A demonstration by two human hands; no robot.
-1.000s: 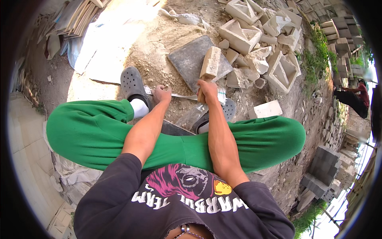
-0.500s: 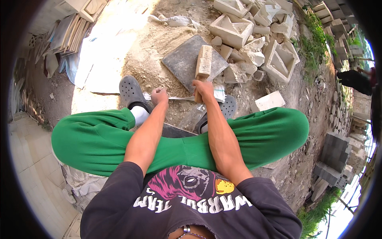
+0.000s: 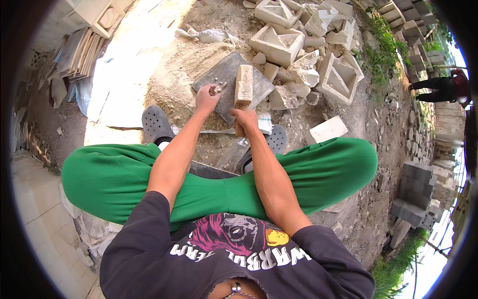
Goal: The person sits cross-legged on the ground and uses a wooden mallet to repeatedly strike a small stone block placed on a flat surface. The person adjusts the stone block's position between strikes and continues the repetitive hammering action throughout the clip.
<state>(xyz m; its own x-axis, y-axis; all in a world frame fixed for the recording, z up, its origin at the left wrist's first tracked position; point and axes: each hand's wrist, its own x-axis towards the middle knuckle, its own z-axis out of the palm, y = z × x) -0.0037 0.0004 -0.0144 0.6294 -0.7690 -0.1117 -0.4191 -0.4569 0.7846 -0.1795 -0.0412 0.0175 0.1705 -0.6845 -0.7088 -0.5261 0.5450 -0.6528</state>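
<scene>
My right hand (image 3: 245, 121) is closed around the handle of a wooden mallet (image 3: 243, 85). Its pale, block-shaped head is over a dark square slab (image 3: 259, 92) on the ground. Over the slab's left part, my left hand (image 3: 207, 98) has its fingers loosened and apart. Small pale and grey stone bits (image 3: 219, 83) lie scattered right at its fingertips; whether any still touch the fingers is too small to tell.
Broken pale moulded blocks (image 3: 278, 45) are heaped beyond the slab to the right. A pale brick (image 3: 327, 130) lies by my right knee. Crumbly earth (image 3: 172, 74) and a crumpled white bag (image 3: 209, 36) are ahead. Stacked boards (image 3: 82, 54) stand left; another person (image 3: 440, 89) is far right.
My left hand has gone from a fist near my left shoe forward onto the slab, its fingers loosening, and stone bits now show there. My right hand still grips the mallet.
</scene>
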